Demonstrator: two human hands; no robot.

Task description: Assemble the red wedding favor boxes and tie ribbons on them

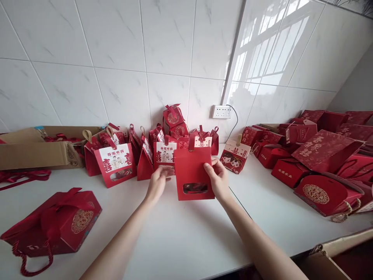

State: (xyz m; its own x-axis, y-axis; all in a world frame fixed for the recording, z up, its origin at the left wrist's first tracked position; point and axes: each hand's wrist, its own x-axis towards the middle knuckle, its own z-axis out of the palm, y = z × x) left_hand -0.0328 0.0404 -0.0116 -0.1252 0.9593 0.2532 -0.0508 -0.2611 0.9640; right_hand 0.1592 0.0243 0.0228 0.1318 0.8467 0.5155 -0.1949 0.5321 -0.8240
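A plain red gift box (193, 173) with a small window near its bottom stands upright on the white counter (180, 237). My right hand (218, 178) grips its right edge, fingers curled round it. My left hand (159, 182) reaches to the box's left side, fingers bent and touching it near the back. Just behind stand more red gift boxes with white printed labels (164, 154), crowded against the tiled wall.
An open cardboard carton (35, 149) lies at the far left. A red bag with rope handles (58, 225) lies at the front left. Several red bags and boxes (323, 163) are piled on the right. A wall socket (221, 112) sits above, and a cardboard box corner (335, 254) shows at the lower right.
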